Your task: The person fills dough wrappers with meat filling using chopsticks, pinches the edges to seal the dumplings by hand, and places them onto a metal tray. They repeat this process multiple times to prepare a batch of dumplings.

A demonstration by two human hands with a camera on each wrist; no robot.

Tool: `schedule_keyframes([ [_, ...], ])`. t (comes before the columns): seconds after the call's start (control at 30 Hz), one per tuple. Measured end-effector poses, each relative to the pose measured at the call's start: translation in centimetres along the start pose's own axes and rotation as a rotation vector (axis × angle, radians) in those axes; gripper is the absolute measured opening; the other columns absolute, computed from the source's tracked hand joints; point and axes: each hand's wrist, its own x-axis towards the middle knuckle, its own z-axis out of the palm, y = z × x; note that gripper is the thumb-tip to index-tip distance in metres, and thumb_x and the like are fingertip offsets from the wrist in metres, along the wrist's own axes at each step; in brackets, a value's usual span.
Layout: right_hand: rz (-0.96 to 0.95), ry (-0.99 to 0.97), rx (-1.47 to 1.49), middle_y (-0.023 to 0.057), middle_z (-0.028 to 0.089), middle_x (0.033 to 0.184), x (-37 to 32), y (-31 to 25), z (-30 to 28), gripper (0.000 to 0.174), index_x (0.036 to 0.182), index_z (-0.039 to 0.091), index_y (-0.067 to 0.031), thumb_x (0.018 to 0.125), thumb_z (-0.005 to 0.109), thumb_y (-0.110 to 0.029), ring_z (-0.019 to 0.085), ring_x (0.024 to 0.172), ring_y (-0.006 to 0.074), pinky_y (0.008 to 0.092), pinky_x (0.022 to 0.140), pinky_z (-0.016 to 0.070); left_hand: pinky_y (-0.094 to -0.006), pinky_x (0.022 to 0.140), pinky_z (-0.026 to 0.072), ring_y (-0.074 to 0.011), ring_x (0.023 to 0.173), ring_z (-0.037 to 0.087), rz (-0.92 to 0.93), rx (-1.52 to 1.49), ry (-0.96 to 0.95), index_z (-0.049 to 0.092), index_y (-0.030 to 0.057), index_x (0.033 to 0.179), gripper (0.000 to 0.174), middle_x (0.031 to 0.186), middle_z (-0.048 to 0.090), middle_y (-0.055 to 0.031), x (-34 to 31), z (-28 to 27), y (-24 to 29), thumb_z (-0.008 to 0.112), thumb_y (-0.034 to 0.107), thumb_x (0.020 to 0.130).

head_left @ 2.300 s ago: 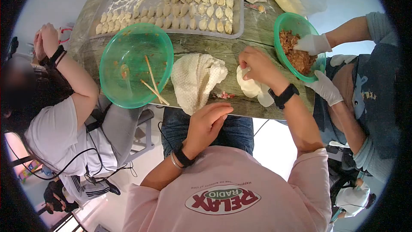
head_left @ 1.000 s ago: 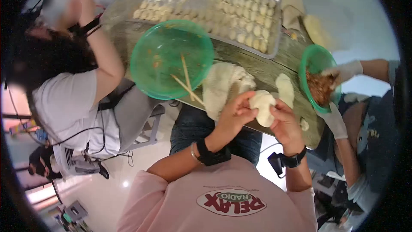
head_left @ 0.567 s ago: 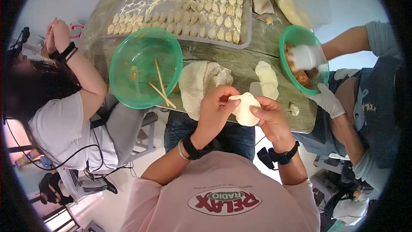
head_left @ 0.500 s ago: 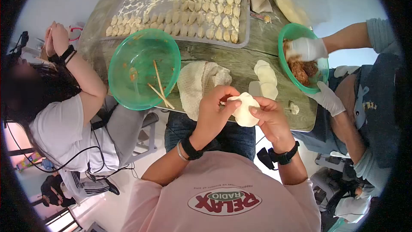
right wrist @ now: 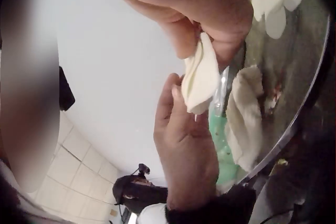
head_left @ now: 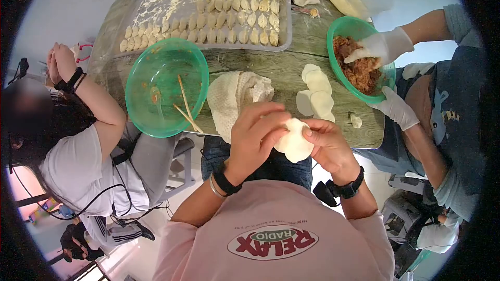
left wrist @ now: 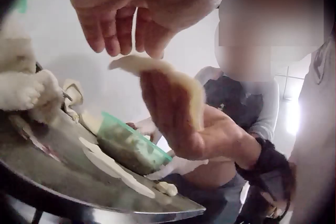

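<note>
A few overlapping round dumpling wrappers (head_left: 296, 144) are held in front of my body, just past the table's near edge. My right hand (head_left: 329, 144) pinches them, thumb on top and fingers beneath. In the right wrist view the wrappers (right wrist: 202, 77) show as folded layers between thumb and fingers. Beside them, my left hand (head_left: 256, 138) has its fingers extended, fingertips right at the wrappers' edge. The left wrist view shows that hand (left wrist: 142, 16) above the pale dough with fingers straight. More wrappers (head_left: 319, 80) lie overlapped on the table to the right.
A cream cloth (head_left: 229, 101) and a green bowl (head_left: 139, 109) with chopsticks (head_left: 183, 99) stand left. Behind is a tray (head_left: 284, 46) of dumplings. At right a gloved person (head_left: 388, 47) works in a green bowl of filling (head_left: 359, 70). A dough scrap (head_left: 355, 120) lies near the corner.
My right hand took wrappers from the table and brought them to the front, where my left hand met them. Since then my left fingers have loosened and straightened at the edge.
</note>
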Motion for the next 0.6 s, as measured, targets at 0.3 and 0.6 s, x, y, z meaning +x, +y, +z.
schedule_keyframes([
  [0.3, -0.406, 0.272, -1.102, 0.0141, 0.064, 0.097, -0.4, 1.0, 2.1, 0.049, 0.121, 0.054, -0.0054, 0.075, 0.053, 0.009, 0.062, 0.085, 0.0159, 0.028, 0.076, 0.0489, -0.032, 0.103, 0.0288, -0.0208, 0.124, 0.039, -0.649, -1.091, -0.01, 0.031, -0.0011, 0.135, 0.06, 0.135, 0.038, -0.0104, -1.8, 3.0, 0.8, 0.061, 0.01, 0.084],
  [0.6, -0.991, 0.308, -1.354, 0.0116, 0.063, 0.091, 1.0, 3.3, 3.1, 0.03, 0.095, 0.065, -0.0063, 0.07, 0.061, 0.008, 0.06, 0.078, 0.028, 0.033, 0.079, 0.0486, -0.0337, 0.102, 0.0316, -0.0173, 0.12, 0.042, -0.77, -1.673, 0.046, 0.034, 0.0027, 0.133, 0.052, 0.129, 0.045, -0.007, -2.0, 3.4, 0.5, 0.042, 0.037, 0.094],
])
